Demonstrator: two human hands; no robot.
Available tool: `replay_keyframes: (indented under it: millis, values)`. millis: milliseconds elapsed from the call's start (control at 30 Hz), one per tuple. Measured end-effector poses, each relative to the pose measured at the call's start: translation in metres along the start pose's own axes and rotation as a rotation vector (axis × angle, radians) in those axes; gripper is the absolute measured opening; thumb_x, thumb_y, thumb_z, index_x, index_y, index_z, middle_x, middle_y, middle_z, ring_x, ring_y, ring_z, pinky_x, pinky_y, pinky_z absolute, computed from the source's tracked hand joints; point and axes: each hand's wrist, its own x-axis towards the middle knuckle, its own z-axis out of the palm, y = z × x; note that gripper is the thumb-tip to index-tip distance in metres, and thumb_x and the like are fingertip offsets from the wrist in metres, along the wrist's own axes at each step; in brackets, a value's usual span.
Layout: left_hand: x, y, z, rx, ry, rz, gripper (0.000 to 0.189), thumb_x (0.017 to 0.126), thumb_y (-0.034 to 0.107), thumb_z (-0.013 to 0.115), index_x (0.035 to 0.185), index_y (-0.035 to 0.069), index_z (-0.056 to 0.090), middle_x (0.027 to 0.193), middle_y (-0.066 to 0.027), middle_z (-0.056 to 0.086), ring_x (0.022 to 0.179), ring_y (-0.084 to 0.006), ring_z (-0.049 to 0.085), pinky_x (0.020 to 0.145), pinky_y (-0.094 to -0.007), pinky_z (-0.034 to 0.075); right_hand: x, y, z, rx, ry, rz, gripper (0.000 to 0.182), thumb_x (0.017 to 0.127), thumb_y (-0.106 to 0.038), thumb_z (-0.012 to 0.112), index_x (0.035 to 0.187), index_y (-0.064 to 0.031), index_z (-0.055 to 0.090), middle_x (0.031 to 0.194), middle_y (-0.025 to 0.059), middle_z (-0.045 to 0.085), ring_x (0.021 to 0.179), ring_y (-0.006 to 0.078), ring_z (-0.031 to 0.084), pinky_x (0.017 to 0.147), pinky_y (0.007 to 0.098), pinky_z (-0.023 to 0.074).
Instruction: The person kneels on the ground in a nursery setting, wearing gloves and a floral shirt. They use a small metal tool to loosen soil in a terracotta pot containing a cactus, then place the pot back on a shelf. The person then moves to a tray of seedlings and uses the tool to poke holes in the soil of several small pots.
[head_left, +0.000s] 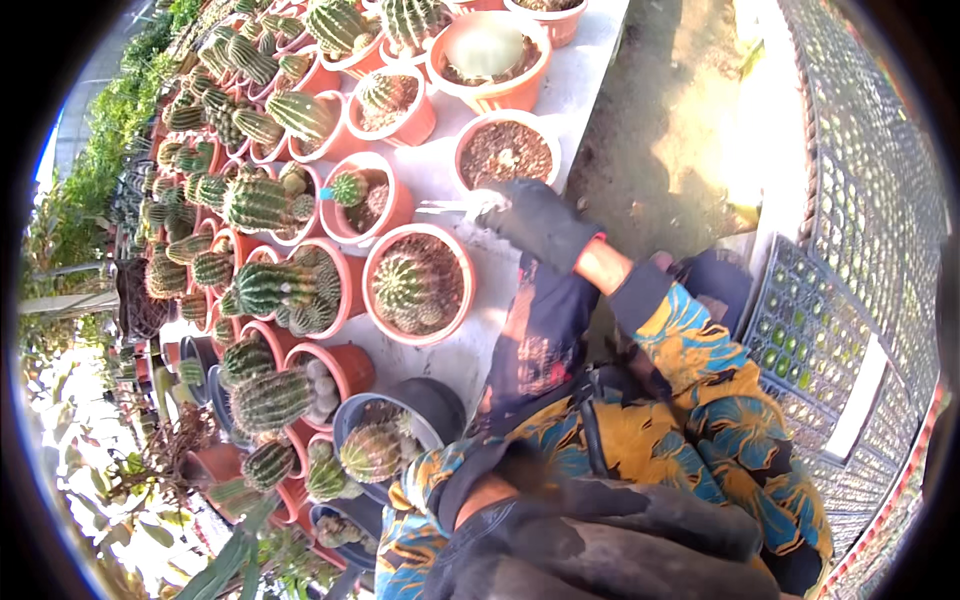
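Note:
My right hand (536, 225), in a dark glove, reaches over the table edge. Its fingers close on a pale, slender thing (450, 207) with thin white prongs, too blurred to name. Just beyond the fingertips is a terracotta-coloured pot (510, 150) of brown grit with a small pale lump in the middle. A potted round cactus (401, 281) stands to the left of that hand, and another pot (367, 196) holds a small green cactus with a blue tag. My left hand (600, 544), also gloved, is large and close to the camera at the bottom; whether it grips anything is hidden.
Many potted ribbed cacti (262, 199) crowd the left of the pale table (427, 360). A black pot (397, 420) with a cactus stands near my left sleeve. At right, beyond the ground path (652, 150), lie black seedling trays (806, 330).

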Motion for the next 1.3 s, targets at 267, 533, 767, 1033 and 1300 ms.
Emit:
replay_keyframes:
  millis: [267,533,767,1033,1300]
  values:
    - [0.001,-0.015,-0.039,-0.080,0.294,-0.065,0.088,0.088,0.063,0.037,0.144,0.000,0.010,0.146,-0.0262,0.018,0.137,-0.0379,0.017,0.111,-0.0528,0.013,-0.008,0.007,-0.018,0.036,-0.102,-0.126,0.032,0.082,-0.023,0.056,0.107,-0.0029,0.059,0.086,0.0204,0.063,0.085,0.0343,0.061,0.078,0.0408,0.0474]
    - [0.000,-0.013,-0.055,-0.159,0.421,-0.074,0.085,0.089,0.061,0.037,0.144,0.002,0.012,0.148,-0.0246,0.012,0.140,-0.0340,0.008,0.114,-0.0491,0.000,-0.001,0.053,0.024,0.160,0.270,-0.352,0.032,0.085,-0.021,0.053,0.108,0.0001,0.059,0.104,0.0201,0.062,0.098,0.0318,0.059,0.087,0.0372,0.0458]
    - [-0.008,-0.016,-0.062,-0.161,0.580,-0.003,0.080,0.089,0.061,0.037,0.143,0.004,0.023,0.143,-0.0241,0.028,0.136,-0.0352,0.024,0.113,-0.0531,0.008,0.003,0.056,0.011,0.074,-0.056,-0.167,0.025,0.083,-0.017,0.053,0.102,-0.0049,0.064,0.089,0.0147,0.066,0.086,0.0289,0.063,0.078,0.0387,0.0493]
    - [-0.027,-0.008,-0.076,0.491,0.674,0.138,0.084,0.089,0.064,0.032,0.144,0.003,0.015,0.147,-0.0249,0.018,0.138,-0.0354,0.016,0.113,-0.0502,0.006,0.013,0.032,-0.008,0.620,-0.131,0.299,0.016,0.088,-0.014,0.050,0.080,-0.0068,0.062,0.062,0.0045,0.059,0.049,0.0135,0.052,0.046,0.0303,0.0415]
    - [-0.099,-0.045,-0.137,2.454,-0.241,-0.288,0.072,0.086,0.042,0.057,0.140,0.004,0.029,0.136,-0.0243,0.038,0.127,-0.0374,0.037,0.105,-0.0463,0.029,0.013,0.036,-0.007,0.680,-0.107,0.210,0.016,0.087,-0.012,0.049,0.080,-0.0072,0.062,0.062,0.0035,0.061,0.047,0.0126,0.050,0.044,0.0292,0.0395]
